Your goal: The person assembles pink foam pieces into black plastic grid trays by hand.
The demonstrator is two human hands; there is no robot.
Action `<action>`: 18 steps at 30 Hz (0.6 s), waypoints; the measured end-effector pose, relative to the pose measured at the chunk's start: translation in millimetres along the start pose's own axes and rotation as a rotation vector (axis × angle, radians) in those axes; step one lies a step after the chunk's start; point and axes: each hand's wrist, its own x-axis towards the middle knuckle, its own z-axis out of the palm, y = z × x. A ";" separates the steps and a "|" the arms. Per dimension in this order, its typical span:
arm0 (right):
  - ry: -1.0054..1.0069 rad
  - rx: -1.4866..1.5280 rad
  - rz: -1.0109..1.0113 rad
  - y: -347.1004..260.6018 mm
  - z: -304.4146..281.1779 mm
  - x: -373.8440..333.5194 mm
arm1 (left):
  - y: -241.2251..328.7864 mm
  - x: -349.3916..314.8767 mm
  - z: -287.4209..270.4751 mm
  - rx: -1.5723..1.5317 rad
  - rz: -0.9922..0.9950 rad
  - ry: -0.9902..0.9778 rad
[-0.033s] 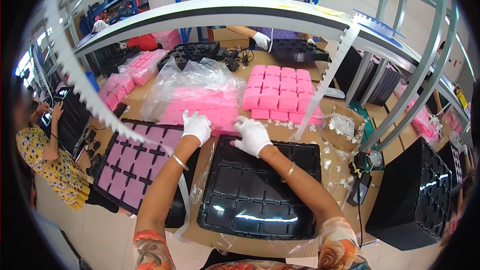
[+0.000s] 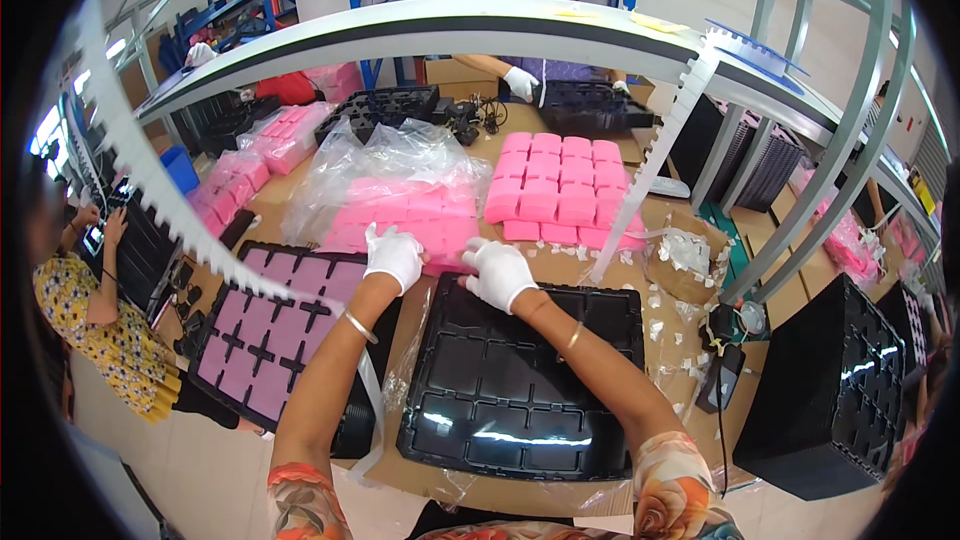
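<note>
My left hand (image 2: 395,256), in a white glove, rests at the near edge of a pink foam block sheet (image 2: 405,212), its visible fingers apart. My right hand (image 2: 498,276), also gloved, hovers over the far left corner of a glossy black plastic tray (image 2: 520,370); its thumb and fingers are apart with nothing seen between them. Its fingertips are close to the foam's near right corner; whether they touch cannot be told. Clear plastic film (image 2: 385,155) covers the far part of the foam. The black tray lies flat before me, its moulded compartments showing nothing inside.
A black tray with mauve foam pads (image 2: 262,325) lies left. Another stacked pink foam block (image 2: 560,180) sits beyond my right hand. Foam scraps fill a torn carton (image 2: 685,252). Stacked black trays (image 2: 825,390) stand right. A white shelf (image 2: 480,25) spans overhead; a co-worker handles a black tray (image 2: 595,105).
My right hand has moved slightly left and lower, its fingers a little less raised. My left hand stays nearly still. The co-worker's tray across the table has come lower and no longer blurs.
</note>
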 end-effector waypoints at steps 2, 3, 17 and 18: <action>-0.040 0.044 0.057 11.1 27.0 12.9 | -4.8 -0.2 -0.8 0.018 0.014 0.013; 0.030 0.070 0.104 10.8 31.6 16.0 | -7.3 -2.0 -3.7 -0.018 0.009 0.001; 0.055 0.212 0.352 7.2 5.3 45.9 | -43.3 8.9 -12.0 0.011 0.014 0.223; 0.055 0.211 0.356 6.8 0.2 48.7 | -45.0 8.6 -11.6 -0.007 0.020 0.321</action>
